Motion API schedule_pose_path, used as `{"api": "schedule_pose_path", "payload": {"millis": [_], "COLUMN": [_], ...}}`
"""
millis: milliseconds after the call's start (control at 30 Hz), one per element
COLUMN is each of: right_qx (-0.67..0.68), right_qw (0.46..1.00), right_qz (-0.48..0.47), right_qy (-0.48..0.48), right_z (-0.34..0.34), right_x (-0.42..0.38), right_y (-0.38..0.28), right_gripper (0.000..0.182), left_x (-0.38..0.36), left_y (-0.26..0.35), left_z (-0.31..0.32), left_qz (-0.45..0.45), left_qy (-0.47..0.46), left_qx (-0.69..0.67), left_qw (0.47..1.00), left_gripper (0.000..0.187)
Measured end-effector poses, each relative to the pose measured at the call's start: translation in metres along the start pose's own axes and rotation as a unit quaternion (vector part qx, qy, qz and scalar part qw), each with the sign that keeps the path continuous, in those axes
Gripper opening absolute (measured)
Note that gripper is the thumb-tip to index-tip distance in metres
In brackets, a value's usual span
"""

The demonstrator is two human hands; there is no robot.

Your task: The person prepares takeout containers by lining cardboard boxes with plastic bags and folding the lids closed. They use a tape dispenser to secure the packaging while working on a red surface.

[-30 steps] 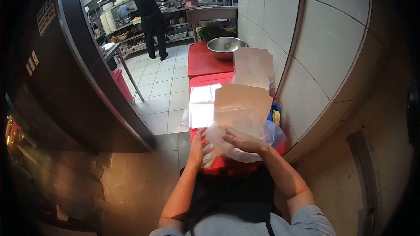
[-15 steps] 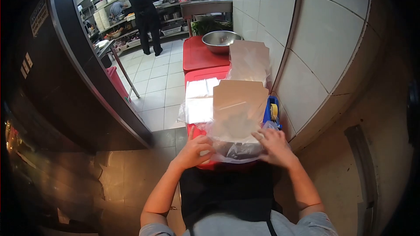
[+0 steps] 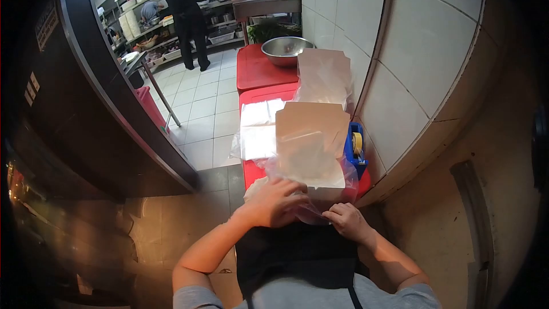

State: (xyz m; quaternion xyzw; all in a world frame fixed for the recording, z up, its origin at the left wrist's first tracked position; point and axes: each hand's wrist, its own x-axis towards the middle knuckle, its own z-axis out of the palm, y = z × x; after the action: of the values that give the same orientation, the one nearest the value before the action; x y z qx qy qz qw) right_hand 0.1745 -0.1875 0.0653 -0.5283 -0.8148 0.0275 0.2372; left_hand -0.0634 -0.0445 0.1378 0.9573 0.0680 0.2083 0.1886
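An open cardboard box [image 3: 329,195] faces me, its brown lid [image 3: 313,115] standing up at the back. Clear thin plastic lines the box and hangs over its sides like a plastic bag [image 3: 311,214]. At the front left corner, my left hand [image 3: 275,202] curls closed over the plastic, its fingertips partly hidden. My right hand [image 3: 347,221] pinches the plastic's edge below the front right corner. Between both hands the plastic is drawn into folds. What lies inside the box is blurred by the film.
Red container lids [image 3: 251,74] bear the box, white folded sheets [image 3: 258,137], a second plastic-wrapped box [image 3: 324,74] and a steel bowl [image 3: 286,50]. A blue tape dispenser [image 3: 355,151] stands at right by the tiled wall [image 3: 423,51]. A person [image 3: 187,20] stands at kitchen shelves.
My left hand has moved right and across the box's front corner, closing over the plastic. My right hand has dropped from the box's right edge to pinch the plastic in front.
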Motion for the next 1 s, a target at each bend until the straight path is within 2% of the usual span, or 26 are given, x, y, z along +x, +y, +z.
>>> {"api": "schedule_pose_path", "payload": {"millis": [33,133,167,233,267,300,333,367,433,467,533,600,700,733,767,833,900,933,1000], "right_qx": [-0.007,-0.025,0.02,0.114,0.202,0.234,0.14,0.108,0.042,0.07,0.12,0.08,0.047,0.068,0.088,0.051,0.019,-0.001,-0.027], "right_qw": [1.0,0.997,0.992,0.97,0.969,0.968,0.988,0.994,0.997,0.997,0.962,0.964,0.967,0.976,0.982,0.984,0.99,0.994,0.996], "right_qz": [0.001,0.011,0.012,0.013,0.038,0.056,0.056,0.028,-0.031,0.01,0.093,0.063,0.065,0.049,0.032,0.065,0.064,0.052,0.04], "right_qy": [-0.011,-0.078,-0.123,-0.214,-0.139,-0.067,-0.028,-0.002,0.052,-0.042,-0.227,-0.244,-0.243,-0.202,-0.164,-0.155,-0.122,-0.099,-0.07], "right_z": [-0.001,-0.007,-0.014,-0.042,-0.057,-0.061,-0.065,-0.062,-0.043,-0.026,0.0,0.002,-0.013,-0.02,-0.023,-0.016,-0.006,0.001,0.014], "right_x": [-0.002,-0.015,-0.013,0.006,0.028,0.044,0.061,0.078,0.106,0.111,0.116,0.116,0.104,0.094,0.083,0.065,0.047,0.041,0.029], "right_y": [0.002,0.013,0.018,0.023,0.012,0.011,0.01,0.009,0.015,0.024,0.036,0.031,-0.001,-0.014,-0.024,-0.032,-0.03,-0.026,-0.016], "right_gripper": [0.021,0.017,0.015,0.013,0.015,0.015,0.02,0.021,0.024,0.024,0.025,0.024,0.022,0.02,0.018,0.018,0.021,0.021,0.021], "left_x": [0.004,-0.029,-0.041,-0.056,-0.061,-0.061,-0.057,-0.049,-0.026,-0.018,-0.011,-0.01,-0.021,-0.022,-0.013,0.004,0.009,0.016,0.032], "left_y": [0.005,-0.03,-0.041,-0.054,-0.056,-0.053,-0.049,-0.044,-0.022,-0.013,-0.011,-0.016,-0.028,-0.033,-0.028,-0.01,-0.029,-0.035,-0.041], "left_z": [0.004,0.025,0.036,0.053,0.057,0.057,0.058,0.057,0.037,0.032,0.043,0.055,0.091,0.099,0.094,0.08,0.088,0.087,0.08], "left_qz": [-0.014,-0.043,-0.062,-0.076,-0.084,-0.098,-0.111,-0.122,-0.093,-0.078,-0.168,-0.255,-0.369,-0.385,-0.362,-0.309,-0.175,-0.119,-0.075], "left_qy": [-0.044,-0.131,-0.161,-0.138,-0.127,-0.136,-0.143,-0.148,-0.16,-0.166,-0.203,-0.228,-0.147,-0.132,-0.107,-0.052,-0.048,-0.02,-0.029], "left_qx": [-0.016,0.104,0.141,0.096,0.071,0.048,0.025,0.004,-0.163,-0.246,-0.467,-0.621,-0.805,-0.827,-0.843,-0.873,-0.787,-0.638,-0.449], "left_qw": [0.999,0.985,0.975,0.983,0.986,0.985,0.983,0.981,0.969,0.952,0.844,0.705,0.442,0.387,0.384,0.373,0.59,0.76,0.89], "left_gripper": [0.036,0.039,0.039,0.039,0.039,0.037,0.035,0.034,0.032,0.031,0.033,0.039,0.043,0.041,0.041,0.042,0.047,0.047,0.048]}}
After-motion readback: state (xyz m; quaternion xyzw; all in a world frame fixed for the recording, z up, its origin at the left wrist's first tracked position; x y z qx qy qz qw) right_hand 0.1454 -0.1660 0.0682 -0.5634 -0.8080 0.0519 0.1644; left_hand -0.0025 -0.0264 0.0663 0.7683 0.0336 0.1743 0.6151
